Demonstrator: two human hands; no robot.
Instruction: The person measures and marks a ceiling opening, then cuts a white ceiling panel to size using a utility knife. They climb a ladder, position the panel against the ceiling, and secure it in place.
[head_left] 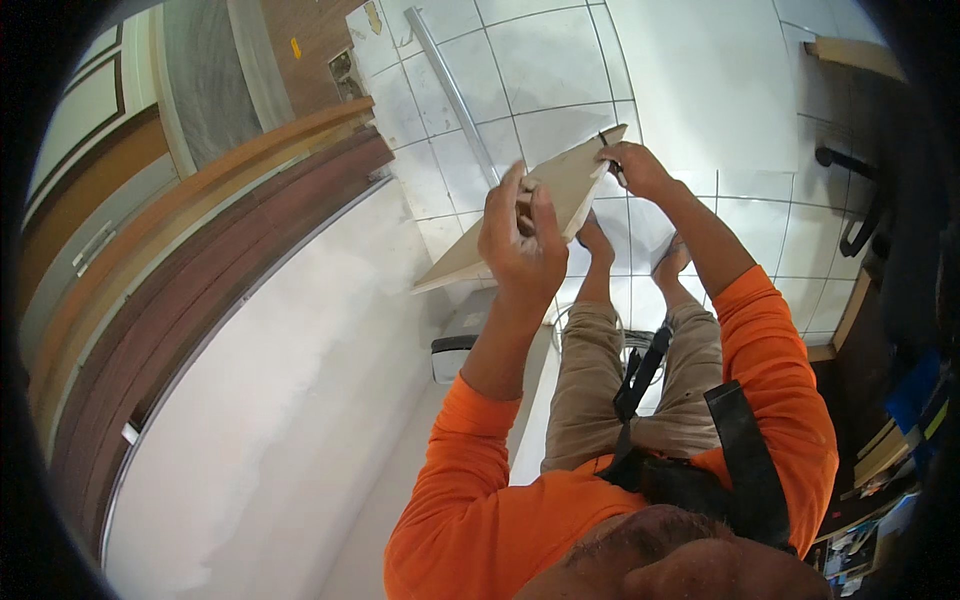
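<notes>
Board (575, 178) tilted above the tiled floor (550, 75), our right hand (637, 168) gripping its far end, left hand (522, 240) half-curled beside it, hold unclear. Probably mid-job, not set down yet.

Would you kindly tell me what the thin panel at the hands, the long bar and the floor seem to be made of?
Panel: perhaps ceramic or board, matte; its flat beige face lacks shine, leaving this open.
Bar: likely metal, smooth; silvery grey surface.
Floor: probably glazed ceramic tile; shiny white squares with dark joints.
</notes>
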